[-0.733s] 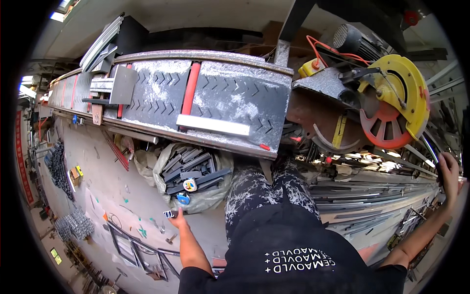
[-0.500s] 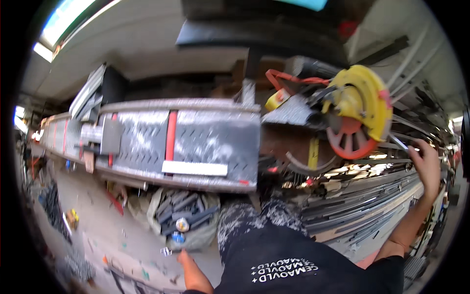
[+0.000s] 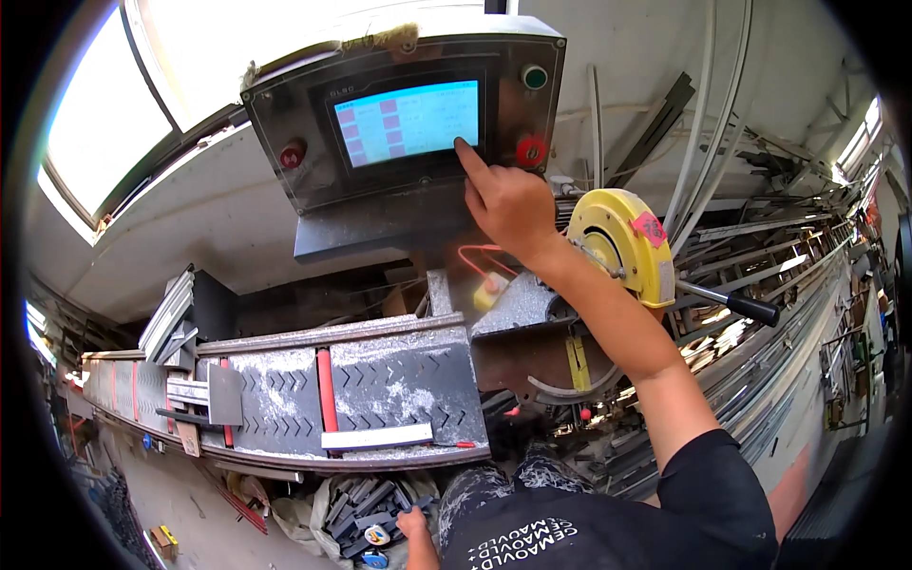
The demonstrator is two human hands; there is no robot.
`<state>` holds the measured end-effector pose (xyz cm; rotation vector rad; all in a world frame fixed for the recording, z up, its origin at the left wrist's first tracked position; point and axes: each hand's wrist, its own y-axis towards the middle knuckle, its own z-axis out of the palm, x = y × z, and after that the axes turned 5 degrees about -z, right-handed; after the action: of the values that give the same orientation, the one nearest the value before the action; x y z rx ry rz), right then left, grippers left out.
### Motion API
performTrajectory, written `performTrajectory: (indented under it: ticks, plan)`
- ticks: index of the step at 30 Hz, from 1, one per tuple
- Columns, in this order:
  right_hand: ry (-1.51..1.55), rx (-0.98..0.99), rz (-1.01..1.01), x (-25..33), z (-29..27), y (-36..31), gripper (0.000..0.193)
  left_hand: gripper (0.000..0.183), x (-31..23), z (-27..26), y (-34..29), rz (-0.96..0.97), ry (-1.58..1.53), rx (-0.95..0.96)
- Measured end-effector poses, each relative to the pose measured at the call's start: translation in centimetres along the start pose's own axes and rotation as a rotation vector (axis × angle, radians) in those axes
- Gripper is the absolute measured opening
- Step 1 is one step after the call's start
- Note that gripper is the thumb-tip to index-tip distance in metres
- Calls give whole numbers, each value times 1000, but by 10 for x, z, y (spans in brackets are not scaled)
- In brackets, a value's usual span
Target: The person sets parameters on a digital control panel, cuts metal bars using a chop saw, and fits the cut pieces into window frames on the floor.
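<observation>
My right hand (image 3: 513, 207) is raised to a control box (image 3: 375, 190), its index finger extended to the lower right of the lit touchscreen (image 3: 408, 122) and the other fingers curled. Beside that finger is a red push button (image 3: 531, 149), with a green button (image 3: 534, 77) higher up. Low down, my left hand (image 3: 411, 522) is closed beside a sack of dark offcuts (image 3: 356, 513). Whatever it grips is not clear against them. Under my right forearm stands a cutting saw with a yellow guard (image 3: 617, 237) and a black-gripped handle (image 3: 752, 309).
A long metal feed bed (image 3: 275, 399) with red crossbars runs off to the left, carrying a white strip (image 3: 377, 437) near its front edge. Long metal profiles (image 3: 760, 380) are stacked on the right. A small yellow object (image 3: 163, 541) lies on the floor.
My right hand has moved from the far right, near the saw, up and left to the touchscreen. The view has tilted up, bringing the control box into sight. The saw guard appears turned.
</observation>
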<state>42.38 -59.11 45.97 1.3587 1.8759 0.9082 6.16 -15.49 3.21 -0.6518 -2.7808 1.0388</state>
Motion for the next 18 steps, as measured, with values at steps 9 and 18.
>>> performTrajectory:
  ticks: [9, 18]
  plan:
    - [84, -158, -37, 22, 14, 17, 52, 55, 110, 61, 109, -59, -430, -37]
    - [177, -264, -237, 49, 43, 47, 43, 17, 34, 31, 39, -199, -586, 374]
